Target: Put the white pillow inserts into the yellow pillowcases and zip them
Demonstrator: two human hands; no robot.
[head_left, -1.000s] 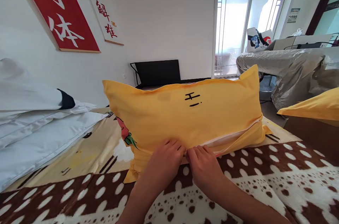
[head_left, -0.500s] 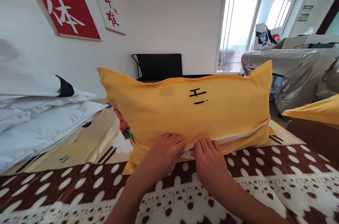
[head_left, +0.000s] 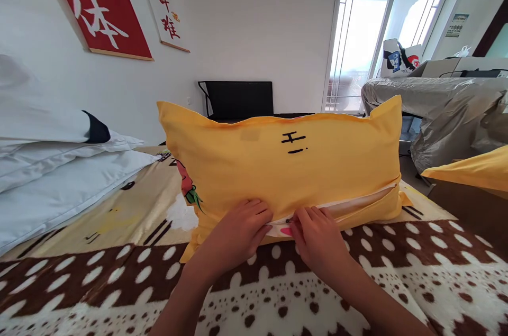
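Observation:
A yellow pillow (head_left: pixel 246 166) stands on its long side in front of me, with "Hi" and a carrot print on its case. Along the lower edge runs a zipper (head_left: pixel 357 202), gaping on the right and showing white inside. My left hand (head_left: pixel 241 230) is closed on the case's edge left of the middle. Close beside it, my right hand (head_left: pixel 319 233) pinches at the small dark zipper pull (head_left: pixel 289 220). Its fingertips partly cover the pull. A white patch with pink shows between the two hands.
Beneath the pillow lies a brown and white spotted blanket (head_left: pixel 278 304). White pillows (head_left: pixel 59 188) are stacked at the left. A yellow cloth corner (head_left: pixel 472 169) juts in at the right, near a plastic-covered piece of furniture (head_left: pixel 440 98). A black panel (head_left: pixel 240 99) stands by the wall.
The pillow's left side has shifted slightly right, and its right side slightly left. Between my hands the zipper pull and the pink patch show more clearly. Both hands keep their hold.

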